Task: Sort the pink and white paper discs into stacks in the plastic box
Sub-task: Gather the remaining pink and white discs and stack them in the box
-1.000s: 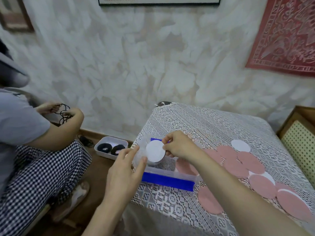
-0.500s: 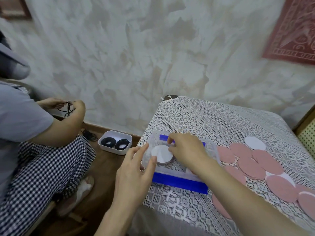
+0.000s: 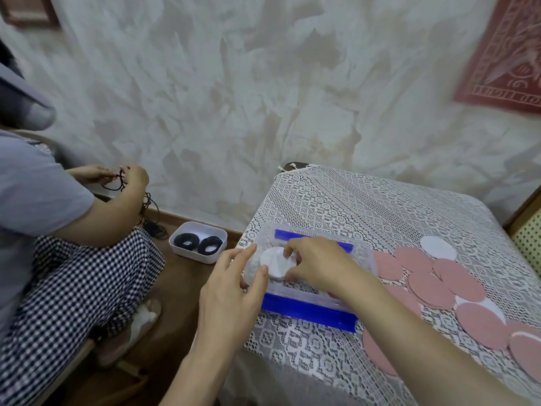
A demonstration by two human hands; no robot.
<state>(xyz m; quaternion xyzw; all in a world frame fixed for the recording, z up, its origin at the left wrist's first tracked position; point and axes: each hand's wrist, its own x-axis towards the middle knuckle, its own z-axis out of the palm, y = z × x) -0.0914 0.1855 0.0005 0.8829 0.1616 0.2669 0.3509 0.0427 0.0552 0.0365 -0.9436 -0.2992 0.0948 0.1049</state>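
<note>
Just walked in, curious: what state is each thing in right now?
plastic box: open, on the tablecloth.
white stack: inside the box, pinched by right hand.
left hand: open, touching the box's end.
loose discs: scattered beside the box, unsorted.
floor tray: holds two black rings.

Translucent plastic box, lace tablecloth

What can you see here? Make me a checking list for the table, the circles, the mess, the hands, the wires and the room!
Surface: white lace tablecloth.
Job's things: clear plastic box with blue clips holds white paper discs; pink paper discs lie loose to its right.
Clutter: white tray of black rings, on the floor.
Hands: right hand pinches the white discs; left hand open at the box's side.
Cables: black cord in another person's hands.
Surroundings: marbled wall, red patterned hanging.
</note>
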